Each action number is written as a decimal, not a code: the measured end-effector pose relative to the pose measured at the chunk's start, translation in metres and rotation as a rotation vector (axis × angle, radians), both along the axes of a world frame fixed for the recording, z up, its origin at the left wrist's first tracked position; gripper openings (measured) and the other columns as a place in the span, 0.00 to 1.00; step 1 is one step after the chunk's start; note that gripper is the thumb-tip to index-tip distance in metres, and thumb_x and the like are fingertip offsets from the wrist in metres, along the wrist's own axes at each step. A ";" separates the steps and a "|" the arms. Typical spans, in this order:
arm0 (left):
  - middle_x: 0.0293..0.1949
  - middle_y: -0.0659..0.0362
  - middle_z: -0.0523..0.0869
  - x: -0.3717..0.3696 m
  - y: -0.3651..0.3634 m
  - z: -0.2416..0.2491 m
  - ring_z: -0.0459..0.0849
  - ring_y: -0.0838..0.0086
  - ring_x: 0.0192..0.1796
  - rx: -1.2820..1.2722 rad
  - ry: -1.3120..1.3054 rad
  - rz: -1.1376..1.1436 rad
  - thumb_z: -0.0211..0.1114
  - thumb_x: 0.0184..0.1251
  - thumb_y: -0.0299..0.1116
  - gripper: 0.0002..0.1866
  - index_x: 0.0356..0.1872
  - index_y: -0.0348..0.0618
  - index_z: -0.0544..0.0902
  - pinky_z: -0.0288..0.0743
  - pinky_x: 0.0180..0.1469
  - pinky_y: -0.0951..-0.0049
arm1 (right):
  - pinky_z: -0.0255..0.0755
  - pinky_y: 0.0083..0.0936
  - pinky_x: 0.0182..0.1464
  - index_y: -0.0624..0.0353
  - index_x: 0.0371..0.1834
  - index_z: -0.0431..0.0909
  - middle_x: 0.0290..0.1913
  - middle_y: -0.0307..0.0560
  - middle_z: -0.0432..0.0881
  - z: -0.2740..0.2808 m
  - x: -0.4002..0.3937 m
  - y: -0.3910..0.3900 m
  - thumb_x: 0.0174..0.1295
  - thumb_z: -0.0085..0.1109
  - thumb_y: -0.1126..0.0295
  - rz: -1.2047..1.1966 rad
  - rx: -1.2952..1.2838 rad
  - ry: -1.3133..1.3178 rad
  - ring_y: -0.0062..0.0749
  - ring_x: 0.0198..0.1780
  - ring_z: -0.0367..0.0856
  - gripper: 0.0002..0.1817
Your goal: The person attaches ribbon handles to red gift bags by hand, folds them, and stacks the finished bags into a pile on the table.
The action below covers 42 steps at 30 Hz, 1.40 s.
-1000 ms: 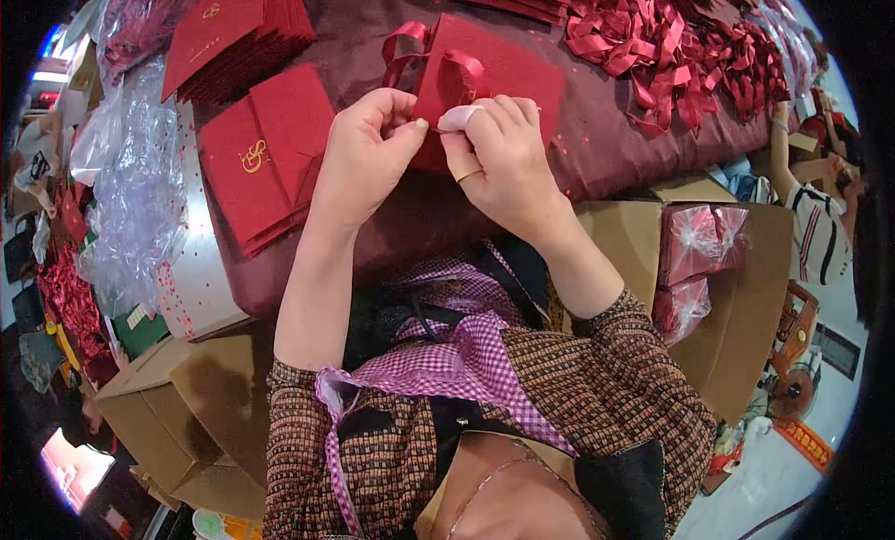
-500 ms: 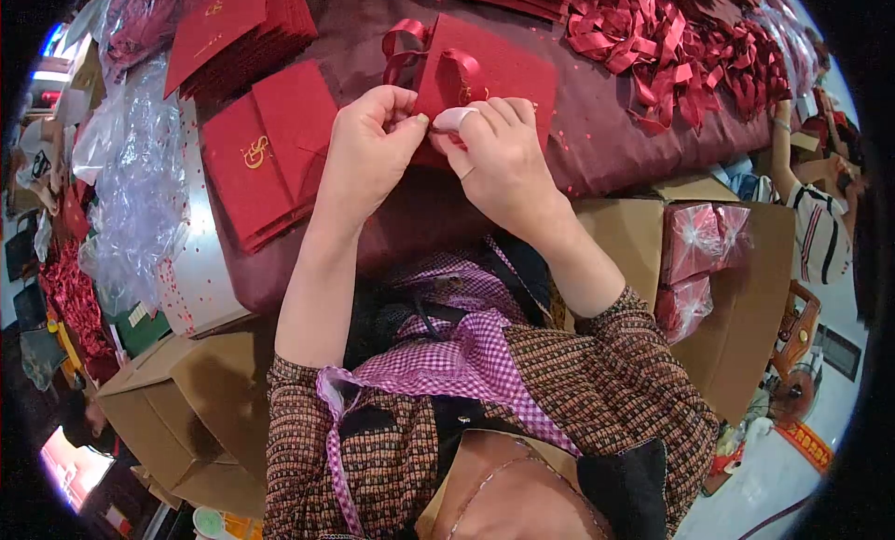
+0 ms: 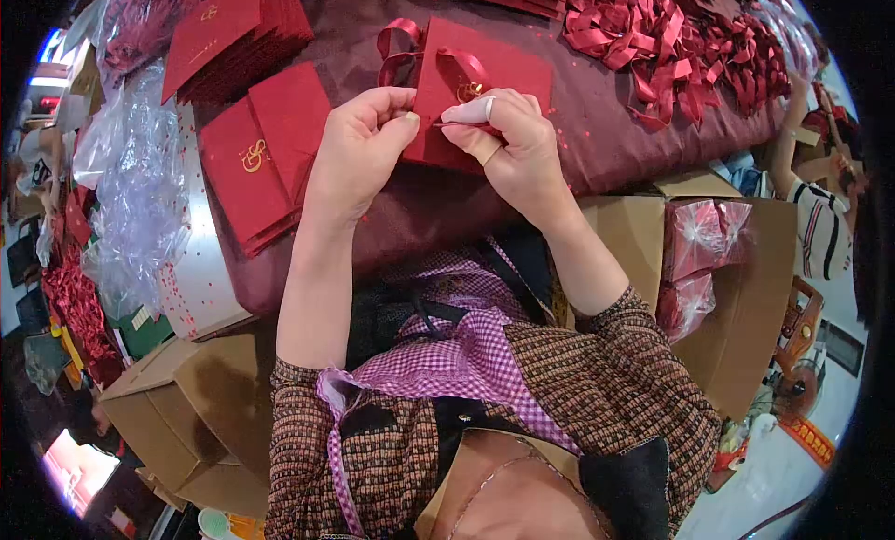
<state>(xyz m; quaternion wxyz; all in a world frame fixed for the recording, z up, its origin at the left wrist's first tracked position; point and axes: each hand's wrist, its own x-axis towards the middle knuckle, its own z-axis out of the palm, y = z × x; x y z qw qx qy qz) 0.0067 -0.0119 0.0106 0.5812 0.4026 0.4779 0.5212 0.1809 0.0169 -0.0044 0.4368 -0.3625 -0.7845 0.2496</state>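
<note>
A red gift bag (image 3: 517, 60) with gold lettering and satin ribbon loops (image 3: 457, 69) lies on the dark red cloth in front of me. At its left edge is my left hand (image 3: 366, 149), thumb and forefinger closed together; whatever sits between them is hidden. My right hand (image 3: 511, 144) is over the bag's lower part, its forefinger wrapped in white tape. Thumb and fingers there pinch a thin dark red strip (image 3: 438, 123). Left of my hands rests a stack of red folders or envelopes (image 3: 270, 135) with a gold emblem.
Another red stack (image 3: 238, 32) stands at the upper left, beside clear plastic wrap (image 3: 135, 177). A heap of red ribbons (image 3: 667, 51) covers the upper right. Cardboard boxes flank me; the right box (image 3: 736, 326) holds wrapped red packs. A person's striped sleeve (image 3: 816, 228) shows at far right.
My right hand has drawn away to the right from my left hand, opening a gap between their fingertips. The thin strip now shows at the right fingertips. The bag stays almost in place.
</note>
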 end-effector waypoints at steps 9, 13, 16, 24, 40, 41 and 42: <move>0.34 0.65 0.81 -0.002 0.001 -0.010 0.75 0.86 0.35 0.028 0.081 0.019 0.61 0.62 0.22 0.12 0.46 0.29 0.79 0.70 0.39 0.85 | 0.62 0.31 0.44 0.54 0.26 0.78 0.27 0.38 0.78 0.000 -0.006 0.001 0.49 0.67 0.72 -0.060 0.240 -0.113 0.34 0.35 0.76 0.05; 0.32 0.65 0.80 -0.002 0.000 -0.012 0.75 0.86 0.34 0.030 0.111 0.021 0.61 0.61 0.22 0.11 0.45 0.29 0.79 0.70 0.38 0.84 | 0.62 0.32 0.43 0.54 0.26 0.78 0.27 0.39 0.77 -0.001 -0.006 0.001 0.48 0.66 0.72 -0.062 0.282 -0.148 0.36 0.34 0.75 0.05; 0.31 0.65 0.80 0.000 0.000 -0.013 0.75 0.86 0.33 0.094 0.207 0.019 0.61 0.61 0.22 0.10 0.43 0.29 0.80 0.70 0.37 0.83 | 0.62 0.32 0.43 0.54 0.26 0.77 0.26 0.39 0.76 0.000 -0.008 0.001 0.47 0.65 0.72 -0.086 0.347 -0.185 0.36 0.33 0.74 0.06; 0.28 0.66 0.79 0.001 -0.004 -0.008 0.74 0.86 0.32 0.105 0.261 -0.009 0.61 0.60 0.20 0.09 0.42 0.30 0.80 0.70 0.35 0.83 | 0.63 0.32 0.41 0.56 0.25 0.76 0.25 0.41 0.76 0.010 -0.005 -0.005 0.46 0.65 0.76 -0.064 0.422 -0.372 0.36 0.31 0.73 0.06; 0.29 0.65 0.80 0.002 -0.003 -0.008 0.75 0.85 0.33 0.113 0.284 -0.047 0.61 0.60 0.21 0.09 0.42 0.29 0.80 0.71 0.36 0.82 | 0.63 0.35 0.39 0.56 0.22 0.72 0.23 0.43 0.74 0.018 0.001 0.008 0.46 0.64 0.73 0.082 0.288 -0.274 0.39 0.31 0.74 0.08; 0.29 0.65 0.80 0.002 -0.003 -0.007 0.75 0.85 0.33 0.109 0.251 -0.043 0.61 0.60 0.21 0.09 0.42 0.29 0.80 0.71 0.37 0.82 | 0.63 0.35 0.39 0.56 0.22 0.72 0.23 0.43 0.74 0.018 0.003 0.010 0.46 0.64 0.73 0.124 0.242 -0.235 0.39 0.31 0.74 0.08; 0.29 0.64 0.81 0.002 -0.003 -0.006 0.76 0.84 0.33 0.106 0.218 -0.038 0.60 0.60 0.21 0.09 0.42 0.30 0.80 0.72 0.38 0.81 | 0.63 0.35 0.38 0.57 0.23 0.73 0.23 0.44 0.74 0.019 0.005 0.012 0.46 0.64 0.73 0.148 0.172 -0.192 0.40 0.31 0.74 0.08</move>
